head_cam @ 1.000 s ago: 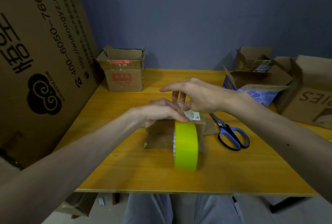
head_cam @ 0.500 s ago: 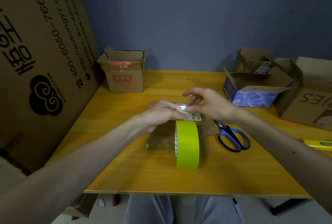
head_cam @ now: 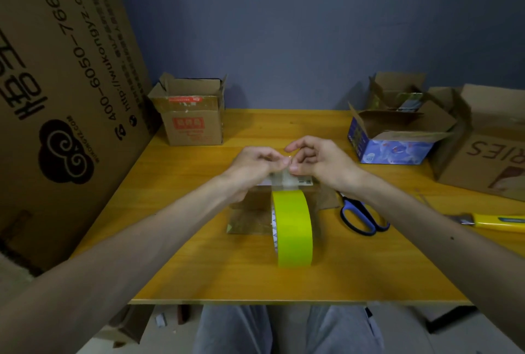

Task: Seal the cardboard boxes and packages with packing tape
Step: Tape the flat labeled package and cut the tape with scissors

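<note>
A flat brown package [head_cam: 250,213] with a white label lies in the middle of the yellow table [head_cam: 199,268]. A yellow-green roll of packing tape [head_cam: 292,228] stands on edge against its near side. A clear strip of tape [head_cam: 282,179] runs from the roll up over the package's far edge. My left hand [head_cam: 252,166] and my right hand [head_cam: 321,161] meet above that edge, and the fingertips of both pinch the free end of the strip.
Blue-handled scissors [head_cam: 360,217] lie right of the package, and a yellow utility knife [head_cam: 494,221] further right. An open small carton [head_cam: 193,115] stands back left. Open boxes [head_cam: 397,137] crowd the back right. A large cardboard sheet [head_cam: 56,83] leans along the left.
My right hand came down from a spread reach over the package and closed in beside my left hand. Both now pinch the tape end at the package's far edge.
</note>
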